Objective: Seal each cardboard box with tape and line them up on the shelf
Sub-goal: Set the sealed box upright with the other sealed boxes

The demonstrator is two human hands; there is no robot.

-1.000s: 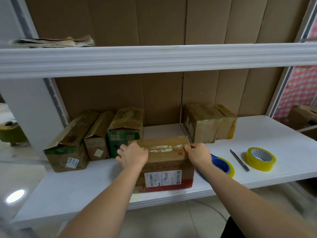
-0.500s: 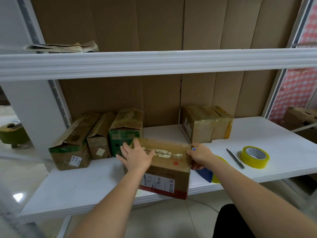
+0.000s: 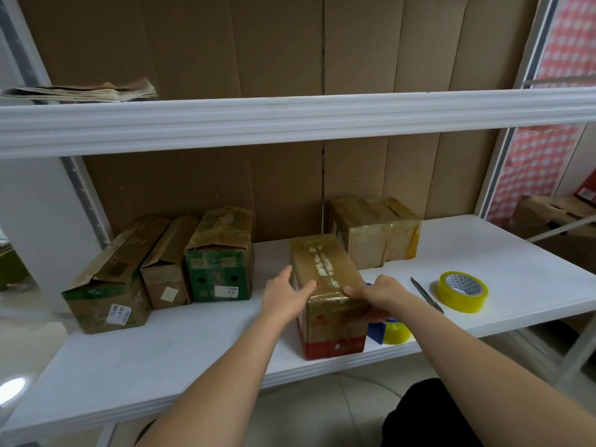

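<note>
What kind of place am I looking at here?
Probably a stockroom or packing area: white shelf backed with cardboard, taped boxes lined up on it, and tape roll beside a knife.

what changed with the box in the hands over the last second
The taped box has been turned on the shelf: its long labelled side faced the person, now a short end does. The left hand has moved to its left side, the right hand to the near right corner. The row of boxes, tape roll and knife stayed put.
</note>
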